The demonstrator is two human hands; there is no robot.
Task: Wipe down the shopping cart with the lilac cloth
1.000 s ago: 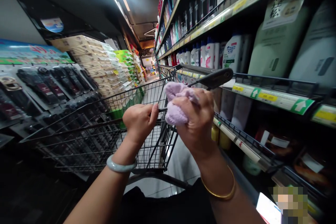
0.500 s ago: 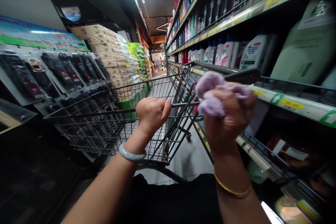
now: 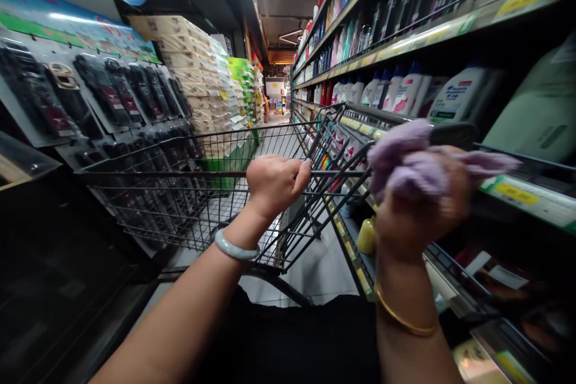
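Note:
A dark wire shopping cart (image 3: 180, 174) stands across the lower middle, its basket reaching to the left. My left hand (image 3: 276, 183), a pale bangle on its wrist, is closed around the cart's near rim bar. In my right hand (image 3: 416, 219) is a bunched purple cloth (image 3: 407, 159), with folds sticking out on both sides of the fist. That fist sits beside the cart's handle end; whether its fingers also wrap the handle is hidden by the cloth.
Shelving (image 3: 517, 195) with shampoo bottles (image 3: 461, 93) runs close along the right. At the left hang packaged belts (image 3: 96, 93), with stacked packs (image 3: 180, 66) behind them. The tiled aisle (image 3: 274, 126) leads away ahead. A yellow bottle (image 3: 366, 236) stands on a low right shelf.
The shelves and stacks show larger and nearer. Both hands and the cloth have shifted rightward in view, and the cart has turned slightly. Both holds stay the same.

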